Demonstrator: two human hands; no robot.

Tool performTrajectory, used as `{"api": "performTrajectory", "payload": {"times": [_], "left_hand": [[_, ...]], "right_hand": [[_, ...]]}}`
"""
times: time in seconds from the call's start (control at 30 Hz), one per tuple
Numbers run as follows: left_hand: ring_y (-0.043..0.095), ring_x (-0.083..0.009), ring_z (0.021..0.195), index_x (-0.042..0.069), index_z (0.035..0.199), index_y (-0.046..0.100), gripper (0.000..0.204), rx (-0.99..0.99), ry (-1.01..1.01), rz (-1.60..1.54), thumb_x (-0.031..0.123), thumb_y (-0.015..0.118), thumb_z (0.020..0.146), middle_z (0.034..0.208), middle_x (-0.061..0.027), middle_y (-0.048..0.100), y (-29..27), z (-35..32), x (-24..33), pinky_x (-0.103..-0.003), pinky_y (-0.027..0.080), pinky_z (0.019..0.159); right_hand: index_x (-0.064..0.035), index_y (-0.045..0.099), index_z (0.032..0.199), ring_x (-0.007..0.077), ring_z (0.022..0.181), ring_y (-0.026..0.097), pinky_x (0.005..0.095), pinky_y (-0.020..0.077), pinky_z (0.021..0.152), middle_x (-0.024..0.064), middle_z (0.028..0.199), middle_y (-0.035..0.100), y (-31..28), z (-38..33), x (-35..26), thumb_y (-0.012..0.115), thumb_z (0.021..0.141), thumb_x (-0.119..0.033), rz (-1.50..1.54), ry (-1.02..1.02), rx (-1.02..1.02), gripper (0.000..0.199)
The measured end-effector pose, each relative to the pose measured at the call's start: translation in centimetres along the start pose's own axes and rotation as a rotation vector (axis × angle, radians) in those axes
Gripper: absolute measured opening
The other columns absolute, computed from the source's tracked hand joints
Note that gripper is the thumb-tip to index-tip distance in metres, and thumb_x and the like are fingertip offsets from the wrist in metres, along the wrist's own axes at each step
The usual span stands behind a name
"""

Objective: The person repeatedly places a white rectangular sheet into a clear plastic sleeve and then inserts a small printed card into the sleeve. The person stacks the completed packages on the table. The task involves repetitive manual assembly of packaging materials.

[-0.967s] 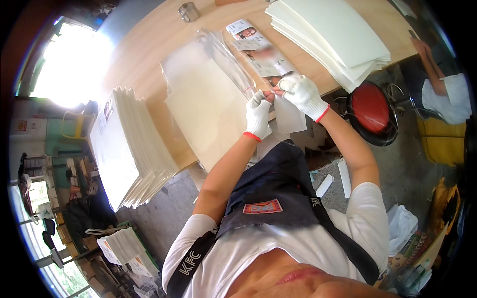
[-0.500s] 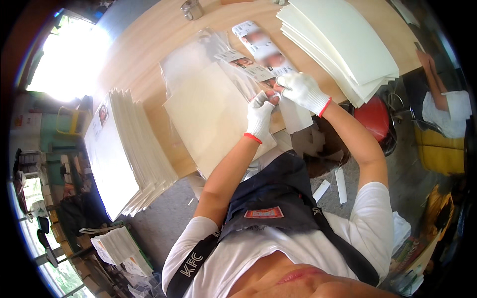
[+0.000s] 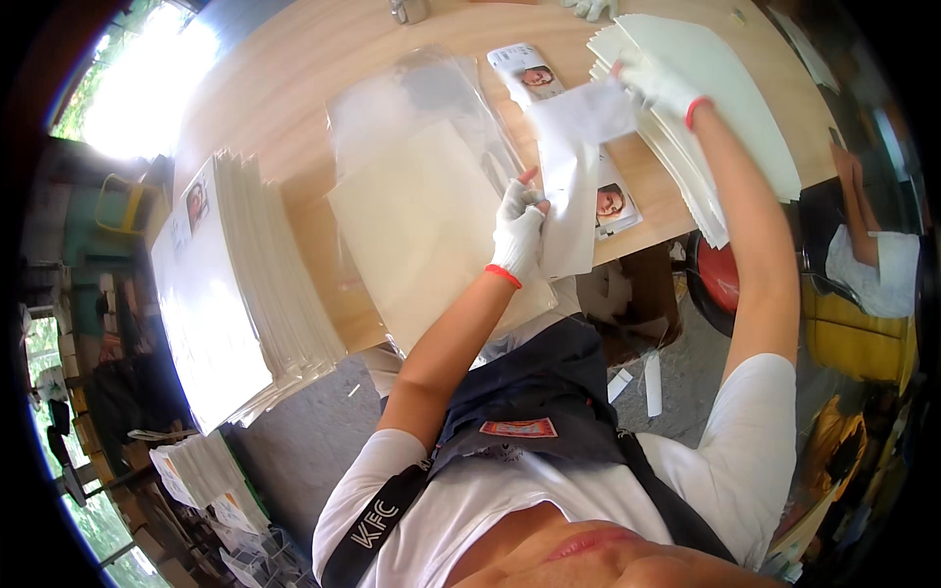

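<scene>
My left hand [image 3: 517,233], in a white glove with bare fingertips and a red cuff, pinches the left edge of a white paper strip [image 3: 569,191]. My right hand [image 3: 667,86], gloved alike, is out to the right, blurred, closed at the far end of a white strip piece that bends across toward it. Beneath lies a stack of printed labels [image 3: 529,69] with portrait pictures, partly covered by the strip. Left of these, a cream board [image 3: 417,220] rests on clear plastic sleeves [image 3: 402,93].
At the left stands a tall stack of sleeved boards [image 3: 225,284]; a pile of white boards [image 3: 725,98] lies at the right. A metal cup [image 3: 409,10] and another gloved hand [image 3: 590,8] show at the far edge. Below the table is a box of scraps [image 3: 627,304].
My right hand has swung away to the right and farther off, drawing white paper with it. The printed strip has turned its white side up. My left hand stays nearly in place.
</scene>
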State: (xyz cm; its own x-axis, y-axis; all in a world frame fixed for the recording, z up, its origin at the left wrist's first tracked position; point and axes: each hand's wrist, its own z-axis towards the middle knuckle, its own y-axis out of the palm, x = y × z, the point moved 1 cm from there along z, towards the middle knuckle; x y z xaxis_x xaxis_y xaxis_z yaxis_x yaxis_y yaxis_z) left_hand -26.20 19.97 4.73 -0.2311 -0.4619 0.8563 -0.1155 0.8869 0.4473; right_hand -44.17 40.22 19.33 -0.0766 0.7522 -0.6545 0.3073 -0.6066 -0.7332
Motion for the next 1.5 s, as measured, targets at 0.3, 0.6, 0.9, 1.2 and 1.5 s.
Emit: {"api": "performTrajectory", "payload": {"times": [0.3, 0.6, 0.9, 1.2, 1.5], "left_hand": [[0.051, -0.0178, 0.111, 0.009, 0.140, 0.031, 0.058, 0.174, 0.166, 0.139, 0.000, 0.052, 0.087, 0.123, -0.0122, 0.053, 0.7, 1.6, 0.7, -0.025, 0.039, 0.092], [0.056, -0.0244, 0.105, 0.002, 0.111, 0.058, 0.031, 0.213, 0.763, 0.826, -0.007, 0.057, 0.081, 0.113, -0.0121, 0.056, -10.2, -6.1, 5.7, -0.030, 0.045, 0.086], [0.046, -0.0336, 0.118, 0.006, 0.115, 0.055, 0.033, 0.275, 0.776, 1.237, 0.012, 0.061, 0.083, 0.126, -0.0158, 0.049, -13.8, -1.8, 9.5, -0.042, 0.040, 0.091], [0.020, -0.0342, 0.137, 0.014, 0.137, 0.041, 0.058, 0.369, 0.371, 1.606, 0.045, 0.049, 0.089, 0.145, -0.0153, 0.030, -16.7, 2.7, 7.2, -0.051, 0.012, 0.110], [0.035, -0.0330, 0.130, 0.013, 0.134, 0.044, 0.055, 0.370, 0.597, 1.255, 0.022, 0.063, 0.083, 0.141, -0.0148, 0.038, -16.5, -5.0, 8.3, -0.039, 0.037, 0.100]], "right_hand": [[-0.0061, 0.055, 0.100, 0.0138, 0.074, 0.053, 0.0273, 0.0468, 0.063, 0.0041, 0.087, 0.057, 5.0, 3.8, -9.7, 0.046, 0.093, -0.012, 0.163, -0.677, 0.423, 0.013], [-0.0091, 0.054, 0.108, 0.0310, 0.082, 0.060, 0.0380, 0.0485, 0.069, 0.0100, 0.090, 0.062, 21.7, 2.2, -7.8, 0.057, 0.084, -0.009, -0.042, -0.989, 0.102, 0.024], [-0.0064, 0.054, 0.095, 0.0294, 0.082, 0.060, 0.0352, 0.0486, 0.071, 0.0096, 0.094, 0.062, 23.6, 3.8, -5.9, 0.054, 0.084, -0.005, -0.102, -0.969, -0.039, 0.011], [-0.0062, 0.061, 0.091, 0.0240, 0.095, 0.061, 0.0339, 0.0506, 0.076, 0.0086, 0.106, 0.063, 23.4, 3.1, -4.6, 0.054, 0.083, -0.013, -0.514, -1.172, 0.076, 0.013], [-0.0070, 0.060, 0.083, 0.0298, 0.080, 0.061, 0.0412, 0.0479, 0.065, 0.0125, 0.089, 0.063, 17.6, -8.8, -6.5, 0.054, 0.087, -0.029, -0.477, -0.761, 0.168, 0.023]]}}
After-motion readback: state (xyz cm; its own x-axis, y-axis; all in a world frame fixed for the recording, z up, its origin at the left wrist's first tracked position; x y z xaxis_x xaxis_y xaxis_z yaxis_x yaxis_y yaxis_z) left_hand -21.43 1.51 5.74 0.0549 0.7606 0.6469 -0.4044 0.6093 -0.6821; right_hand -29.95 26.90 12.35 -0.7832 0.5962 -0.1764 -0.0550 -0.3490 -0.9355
